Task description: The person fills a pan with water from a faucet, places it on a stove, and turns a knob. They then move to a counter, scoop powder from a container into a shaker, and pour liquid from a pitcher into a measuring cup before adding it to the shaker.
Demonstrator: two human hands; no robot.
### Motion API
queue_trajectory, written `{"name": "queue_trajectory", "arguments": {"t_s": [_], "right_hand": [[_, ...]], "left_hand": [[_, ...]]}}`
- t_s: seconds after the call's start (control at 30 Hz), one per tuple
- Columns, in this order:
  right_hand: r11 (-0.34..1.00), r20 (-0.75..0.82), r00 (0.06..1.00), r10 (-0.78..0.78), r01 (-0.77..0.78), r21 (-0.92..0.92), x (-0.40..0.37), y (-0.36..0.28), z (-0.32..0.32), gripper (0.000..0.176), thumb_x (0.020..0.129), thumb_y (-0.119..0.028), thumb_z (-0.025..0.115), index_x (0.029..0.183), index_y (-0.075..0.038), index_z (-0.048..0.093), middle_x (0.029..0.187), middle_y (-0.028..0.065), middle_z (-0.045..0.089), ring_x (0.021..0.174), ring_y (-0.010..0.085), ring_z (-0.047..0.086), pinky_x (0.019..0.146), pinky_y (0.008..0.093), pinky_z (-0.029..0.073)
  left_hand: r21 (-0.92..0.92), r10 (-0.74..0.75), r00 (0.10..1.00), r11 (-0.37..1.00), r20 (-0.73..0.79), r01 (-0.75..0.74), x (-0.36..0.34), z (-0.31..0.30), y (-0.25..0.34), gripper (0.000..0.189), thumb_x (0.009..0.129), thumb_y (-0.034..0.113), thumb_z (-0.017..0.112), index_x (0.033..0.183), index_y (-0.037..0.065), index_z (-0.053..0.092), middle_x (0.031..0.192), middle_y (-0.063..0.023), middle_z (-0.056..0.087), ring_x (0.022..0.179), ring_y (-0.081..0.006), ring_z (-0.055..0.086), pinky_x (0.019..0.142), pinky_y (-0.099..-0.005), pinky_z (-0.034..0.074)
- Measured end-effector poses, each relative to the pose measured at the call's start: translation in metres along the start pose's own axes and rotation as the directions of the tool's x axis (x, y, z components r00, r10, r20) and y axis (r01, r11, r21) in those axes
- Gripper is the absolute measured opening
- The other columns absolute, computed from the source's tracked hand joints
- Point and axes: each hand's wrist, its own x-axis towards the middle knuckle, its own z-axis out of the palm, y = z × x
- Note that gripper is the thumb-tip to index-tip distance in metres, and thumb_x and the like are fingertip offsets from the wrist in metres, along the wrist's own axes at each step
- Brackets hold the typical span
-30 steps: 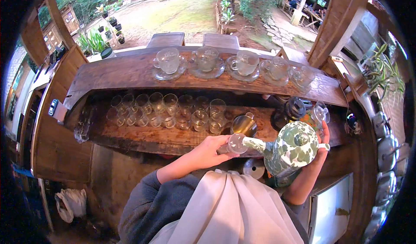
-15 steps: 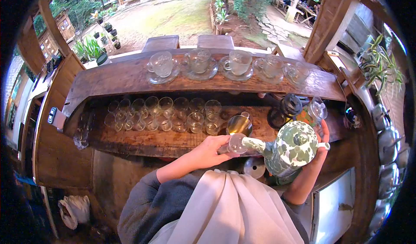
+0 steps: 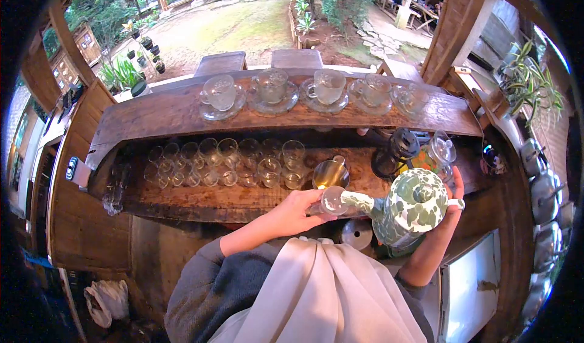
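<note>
My left hand [image 3: 296, 214] is closed on a small clear glass [image 3: 334, 201], held at the spout tip of a green and white mottled teapot [image 3: 409, 212]. Behind the pot, my right hand [image 3: 453, 200] grips its handle at the right side; part of that hand is hidden by the pot. A shiny metal cup [image 3: 331, 175] stands on the lower wooden counter [image 3: 243, 203] just beyond the small glass. Whether liquid leaves the spout cannot be made out.
Several glasses [image 3: 228, 160] stand in rows on the lower counter's left. Glass cups on saucers [image 3: 274, 93] line the upper shelf [image 3: 152, 115]. A dark pot [image 3: 403, 144] and a glass vessel [image 3: 443, 148] stand beyond the teapot. Metal pots [image 3: 545, 191] hang at right.
The view has shifted slightly, so the counter and cups sit a little further left. Both hands keep their hold on the glass and the teapot.
</note>
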Motion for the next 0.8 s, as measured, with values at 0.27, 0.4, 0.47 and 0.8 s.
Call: {"name": "queue_trajectory", "arguments": {"t_s": [0.27,0.4,0.47,0.8], "right_hand": [[0.997,0.020,1.000,0.015,-0.017,0.075,-0.004,0.001,-0.006,0.104,0.067,-0.061,0.067,0.136,0.002,0.020,0.103,0.0181,0.061,0.097,0.0276,0.060,0.085,0.0395,0.050],[0.997,-0.020,0.999,0.034,-0.032,0.073,-0.007,0.001,-0.012,0.105,0.066,-0.061,0.067,0.135,0.002,0.020,0.104,0.0184,0.060,0.096,0.0277,0.061,0.085,0.0395,0.050],[0.997,-0.034,0.999,0.039,-0.037,0.072,-0.009,0.003,-0.016,0.104,0.066,-0.061,0.067,0.135,0.001,0.020,0.107,0.0198,0.059,0.096,0.0287,0.061,0.085,0.0407,0.051],[0.984,-0.102,0.990,0.093,-0.076,0.164,-0.019,-0.006,-0.028,0.102,0.071,-0.064,0.061,0.136,0.002,0.017,0.102,0.0182,0.061,0.095,0.0257,0.061,0.084,0.0390,0.050]], "left_hand": [[0.005,0.022,1.000,1.000,0.006,-0.022,0.005,0.005,0.002,0.036,0.076,0.011,0.068,0.109,0.000,0.057,0.097,-0.0142,0.065,0.090,-0.0238,0.063,0.081,-0.0335,0.048],[0.044,0.041,0.999,0.998,0.033,-0.043,0.008,0.010,0.000,0.037,0.076,0.010,0.067,0.110,0.000,0.057,0.098,-0.0142,0.064,0.090,-0.0234,0.063,0.081,-0.0329,0.048],[0.037,0.027,0.999,0.999,0.039,-0.028,0.010,0.012,0.003,0.037,0.076,0.009,0.067,0.110,0.000,0.057,0.098,-0.0142,0.064,0.091,-0.0232,0.063,0.082,-0.0326,0.048],[0.033,0.065,0.993,0.997,0.095,-0.069,0.028,0.036,0.000,0.042,0.076,0.015,0.070,0.113,0.001,0.056,0.102,-0.0119,0.064,0.093,-0.0193,0.062,0.083,-0.0315,0.047]]}}
